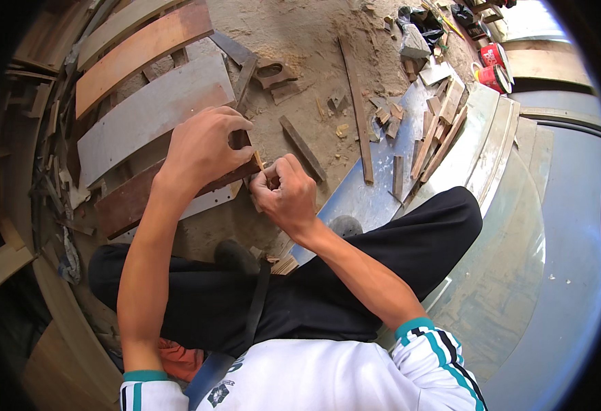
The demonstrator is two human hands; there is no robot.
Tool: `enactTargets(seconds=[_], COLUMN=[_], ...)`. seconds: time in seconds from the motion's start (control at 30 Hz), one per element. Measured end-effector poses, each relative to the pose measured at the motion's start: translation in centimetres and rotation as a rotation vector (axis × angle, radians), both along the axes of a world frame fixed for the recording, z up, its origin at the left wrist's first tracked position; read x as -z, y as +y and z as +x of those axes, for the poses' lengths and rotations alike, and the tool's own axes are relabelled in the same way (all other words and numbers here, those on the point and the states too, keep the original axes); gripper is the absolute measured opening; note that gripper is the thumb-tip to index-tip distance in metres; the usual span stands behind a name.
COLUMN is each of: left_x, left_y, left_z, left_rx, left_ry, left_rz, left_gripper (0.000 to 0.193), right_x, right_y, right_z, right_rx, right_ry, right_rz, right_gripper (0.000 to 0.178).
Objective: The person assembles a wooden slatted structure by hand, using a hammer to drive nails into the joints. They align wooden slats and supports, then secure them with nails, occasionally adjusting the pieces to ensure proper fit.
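A dark reddish-brown board [132,201] lies slantwise in front of me, its right end between my hands. My left hand [201,144] bends over that end, with thumb and fingers curled round the dark wood. Just right of it, my right hand [285,194] is closed in a pinch with the fingers folded in. A thin pale strip of wood [258,160] stands at its fingertips, against the board's end. The lower part of the strip is hidden by the fingers.
Beyond the board lie a grey plank [156,113] and an orange-brown plank [143,55]. Loose offcuts [441,130] are heaped on a blue-white sheet [355,198] at right. Red cans [494,79] stand at the far right. A long dark stick [357,109] rests on the sandy floor.
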State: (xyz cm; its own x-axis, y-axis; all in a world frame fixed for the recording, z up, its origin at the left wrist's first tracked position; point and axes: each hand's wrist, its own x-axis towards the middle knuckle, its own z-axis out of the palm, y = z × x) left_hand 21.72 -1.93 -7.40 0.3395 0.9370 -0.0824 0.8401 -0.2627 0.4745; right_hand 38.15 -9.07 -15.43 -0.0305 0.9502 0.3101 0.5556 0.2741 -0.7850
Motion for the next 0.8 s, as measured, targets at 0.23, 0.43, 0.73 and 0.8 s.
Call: enactTargets(seconds=[0.23,0.43,0.73,0.8], left_x=[-1.1,-1.5,-1.1,-1.1], left_y=[2.2,2.8,3.3,3.2], left_z=[0.2,0.7,0.1,0.1], left_rx=[0.027,0.098,0.202,0.212], left_ry=[0.096,0.141,0.095,0.113], left_rz=[-0.163,-0.168,-0.151,-0.138], left_gripper=[0.031,0.03,0.028,0.028], right_x=[0.0,-0.3,-0.5,-0.5], right_y=[-0.1,-0.1,-0.1,-0.1], right_z=[0.2,0.0,0.0,0.0], right_rx=[-0.038,-0.019,-0.008,-0.01], right_ry=[-0.007,-0.019,-0.019,-0.02], right_rz=[-0.023,0.0,-0.01,-0.015], right_gripper=[0.018,0.017,0.016,0.016])
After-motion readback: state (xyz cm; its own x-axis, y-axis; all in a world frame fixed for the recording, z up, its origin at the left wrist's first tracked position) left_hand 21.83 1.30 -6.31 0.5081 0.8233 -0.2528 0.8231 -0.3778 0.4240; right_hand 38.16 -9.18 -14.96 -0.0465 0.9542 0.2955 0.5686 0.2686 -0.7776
